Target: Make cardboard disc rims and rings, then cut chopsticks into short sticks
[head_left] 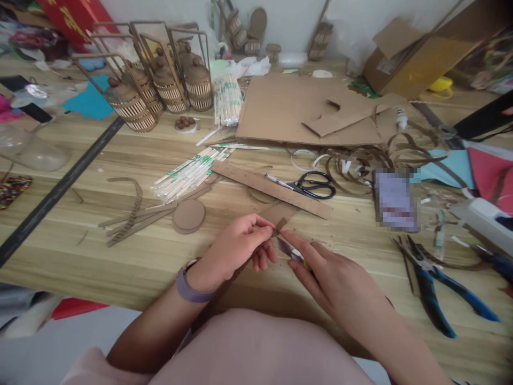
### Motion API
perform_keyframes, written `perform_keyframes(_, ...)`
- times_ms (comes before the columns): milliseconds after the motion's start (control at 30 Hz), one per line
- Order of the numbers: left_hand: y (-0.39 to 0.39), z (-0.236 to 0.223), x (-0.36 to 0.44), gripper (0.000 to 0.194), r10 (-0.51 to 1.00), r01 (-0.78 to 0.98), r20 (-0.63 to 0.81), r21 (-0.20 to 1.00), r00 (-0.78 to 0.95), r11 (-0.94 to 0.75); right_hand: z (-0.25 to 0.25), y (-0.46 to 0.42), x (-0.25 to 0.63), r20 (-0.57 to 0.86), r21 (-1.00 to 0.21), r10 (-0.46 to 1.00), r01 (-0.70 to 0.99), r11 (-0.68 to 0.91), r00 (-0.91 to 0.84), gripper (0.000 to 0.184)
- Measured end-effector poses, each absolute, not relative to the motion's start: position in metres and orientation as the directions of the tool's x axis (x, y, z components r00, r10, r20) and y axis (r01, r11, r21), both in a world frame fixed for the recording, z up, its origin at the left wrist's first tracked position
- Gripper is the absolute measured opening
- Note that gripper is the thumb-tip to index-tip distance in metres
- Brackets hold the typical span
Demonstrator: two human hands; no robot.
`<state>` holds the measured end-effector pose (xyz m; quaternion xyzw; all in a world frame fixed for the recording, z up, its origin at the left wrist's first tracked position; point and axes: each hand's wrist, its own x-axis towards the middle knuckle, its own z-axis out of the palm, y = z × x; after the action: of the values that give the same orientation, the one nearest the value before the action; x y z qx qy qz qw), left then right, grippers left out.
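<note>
1. In the head view, a small brown strip (281, 223) is held just above the counter (140, 267), near the middle of its near edge
2. The strip is pinched between the thumb and index finger of the left hand (240, 247), with the other fingers curled below; a purple band (193, 286) is worn on that wrist
3. A cutter (295, 255) with its blade showing is gripped by the fingers of the right hand (340, 275); the index finger is stretched out toward the strip, but whether it is touched cannot be told
4. Beyond the hands, a long cardboard piece (272, 188) is laid slantwise on the counter, with black-handled scissors (318, 186) placed beside it
5. To the left of the hands, a round cardboard disc (189, 215) is set down near some flat brown strips (136, 227)
6. Toward the right edge of the counter, blue-handled pliers (430, 286) are laid with their handles pointed to the near edge
7. Toward the far edge, a large cardboard sheet (280, 109) is spread, and lantern-like pieces (170, 91) are stood upright on its left, beside bundled white sticks (228, 101)
</note>
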<state>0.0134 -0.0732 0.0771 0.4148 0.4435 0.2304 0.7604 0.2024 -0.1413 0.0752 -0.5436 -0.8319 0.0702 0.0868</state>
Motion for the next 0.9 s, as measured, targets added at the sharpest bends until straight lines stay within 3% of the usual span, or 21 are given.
perform_keyframes(900,-0.0748,0.0718,0.0140,0.013,0.722,0.031,-0.452,0.857,0.523,0.514,0.0736,-0.1412,0.2020,0.094,-0.160,0.911,0.897,0.413,-0.402,0.044)
